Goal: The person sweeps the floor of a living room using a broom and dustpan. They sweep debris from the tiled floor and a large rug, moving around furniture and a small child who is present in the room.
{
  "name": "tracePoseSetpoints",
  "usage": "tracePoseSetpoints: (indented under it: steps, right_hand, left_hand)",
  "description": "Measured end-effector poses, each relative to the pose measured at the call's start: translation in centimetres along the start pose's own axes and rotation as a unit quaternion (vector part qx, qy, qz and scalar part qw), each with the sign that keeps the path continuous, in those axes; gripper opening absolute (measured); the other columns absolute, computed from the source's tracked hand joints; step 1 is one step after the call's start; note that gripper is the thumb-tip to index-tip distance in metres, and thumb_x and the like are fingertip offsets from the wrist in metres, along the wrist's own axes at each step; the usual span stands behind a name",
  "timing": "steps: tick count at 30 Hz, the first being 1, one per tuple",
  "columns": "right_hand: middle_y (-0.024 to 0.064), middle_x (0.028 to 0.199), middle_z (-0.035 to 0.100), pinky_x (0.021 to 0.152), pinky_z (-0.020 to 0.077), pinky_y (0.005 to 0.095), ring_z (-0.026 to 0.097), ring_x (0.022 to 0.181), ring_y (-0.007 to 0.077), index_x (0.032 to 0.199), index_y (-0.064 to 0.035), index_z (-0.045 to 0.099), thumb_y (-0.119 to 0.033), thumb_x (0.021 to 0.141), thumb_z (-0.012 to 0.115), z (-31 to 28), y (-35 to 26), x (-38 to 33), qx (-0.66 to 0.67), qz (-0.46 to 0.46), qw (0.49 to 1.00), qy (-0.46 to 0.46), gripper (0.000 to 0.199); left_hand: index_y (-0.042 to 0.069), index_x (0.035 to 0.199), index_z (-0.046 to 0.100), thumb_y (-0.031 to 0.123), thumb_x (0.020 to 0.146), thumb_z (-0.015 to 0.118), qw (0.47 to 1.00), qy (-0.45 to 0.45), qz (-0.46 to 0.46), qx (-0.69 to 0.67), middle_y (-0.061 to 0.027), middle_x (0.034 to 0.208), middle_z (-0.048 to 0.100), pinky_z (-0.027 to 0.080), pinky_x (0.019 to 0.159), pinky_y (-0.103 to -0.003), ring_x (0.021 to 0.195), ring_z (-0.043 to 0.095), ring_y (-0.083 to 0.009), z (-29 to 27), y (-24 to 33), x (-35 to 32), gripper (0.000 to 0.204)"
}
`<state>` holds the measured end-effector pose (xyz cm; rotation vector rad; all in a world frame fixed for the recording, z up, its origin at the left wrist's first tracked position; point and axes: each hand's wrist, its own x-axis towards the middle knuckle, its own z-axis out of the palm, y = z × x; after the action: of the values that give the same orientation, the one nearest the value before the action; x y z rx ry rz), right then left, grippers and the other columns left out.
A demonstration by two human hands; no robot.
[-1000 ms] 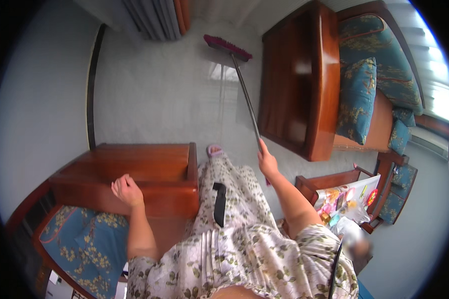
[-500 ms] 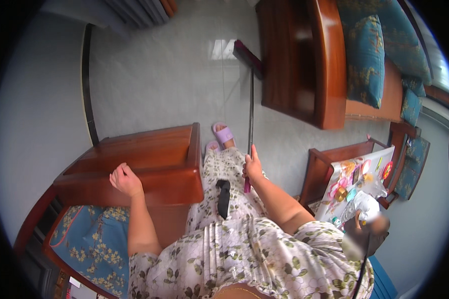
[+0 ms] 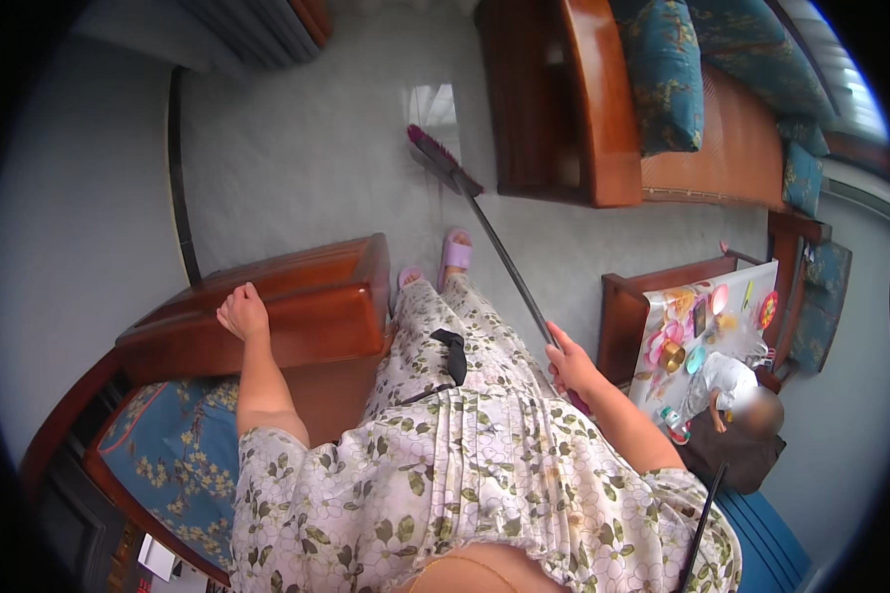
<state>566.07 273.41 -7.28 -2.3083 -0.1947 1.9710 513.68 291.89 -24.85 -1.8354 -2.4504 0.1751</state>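
Observation:
My right hand (image 3: 574, 364) is wrapped around the dark handle of a broom (image 3: 509, 265), close to its purple end. The broom slants away to the far left, and its purple-bristled head (image 3: 445, 163) rests on the grey tiled floor (image 3: 297, 158) beyond my feet. Held out at the left, my left hand (image 3: 243, 312) is curled into a loose fist with nothing visible in it. It hangs over or just in front of a wooden sofa arm (image 3: 277, 331); whether it touches the wood I cannot tell.
A wooden sofa (image 3: 613, 109) with blue floral cushions (image 3: 663, 79) stands at the far right. Nearer on the right, a person (image 3: 727, 395) is beside a table (image 3: 653, 381) with a flowered cover and dishes. A blue floral seat cushion (image 3: 173, 455) lies at the near left.
The broom head has swung left, away from the far sofa's base. My right hand has shifted right and nearer, tilting the handle. My left hand has risen slightly in view.

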Motion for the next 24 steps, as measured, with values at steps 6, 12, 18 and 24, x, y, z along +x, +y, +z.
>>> tracePoseSetpoints:
  steps: [6, 12, 18, 24]
  right_hand:
    - [0.0155, 0.082, 0.062, 0.069, 0.0480, 0.0347, 0.060, 0.071, 0.0232, 0.137, -0.0138, 0.040, -0.027, 0.090, 0.055, -7.1, 3.9, -1.0, -0.156, -0.092, 0.980, 0.078, 0.052]
    - [0.0252, 0.104, 0.062, 0.085, 0.0462, 0.0430, 0.058, 0.099, 0.0409, 0.132, -0.0121, 0.044, -0.028, 0.087, 0.055, -13.7, 10.2, -2.6, -0.226, -0.137, 0.960, 0.091, 0.049]
    - [0.0242, 0.103, 0.062, 0.084, 0.0468, 0.0439, 0.059, 0.098, 0.0402, 0.131, -0.0173, 0.046, -0.031, 0.085, 0.060, -15.7, 15.2, -6.3, -0.243, -0.029, 0.964, 0.103, 0.050]
    - [0.0221, 0.107, 0.062, 0.089, 0.0461, 0.0423, 0.059, 0.102, 0.0370, 0.131, -0.0153, 0.047, -0.031, 0.085, 0.059, -11.2, 20.1, -7.6, -0.110, 0.047, 0.982, 0.149, 0.050]
  left_hand:
    - [0.012, 0.094, 0.064, 0.029, 0.084, 0.059, 0.980, -0.052, 0.141, -0.127, -0.0102, 0.094, 0.062, 0.041, 0.084, -0.044, 0.092, 0.056, -0.0308, -5.1, 7.8, -2.1, 0.021]
    - [0.010, 0.094, 0.064, 0.024, 0.080, 0.063, 0.919, -0.222, 0.213, -0.247, -0.0103, 0.094, 0.064, 0.045, 0.082, -0.042, 0.090, 0.058, -0.0306, -9.7, 15.9, -5.7, 0.020]
    - [0.008, 0.096, 0.063, 0.021, 0.082, 0.062, 0.895, -0.293, 0.214, -0.259, -0.0113, 0.091, 0.064, 0.049, 0.076, -0.037, 0.085, 0.062, -0.0276, -12.4, 21.8, -1.3, 0.019]
    - [0.007, 0.100, 0.063, 0.018, 0.082, 0.062, 0.850, -0.329, 0.300, -0.281, -0.0131, 0.091, 0.064, 0.050, 0.076, -0.034, 0.084, 0.063, -0.0252, -11.0, 31.0, 8.9, 0.021]
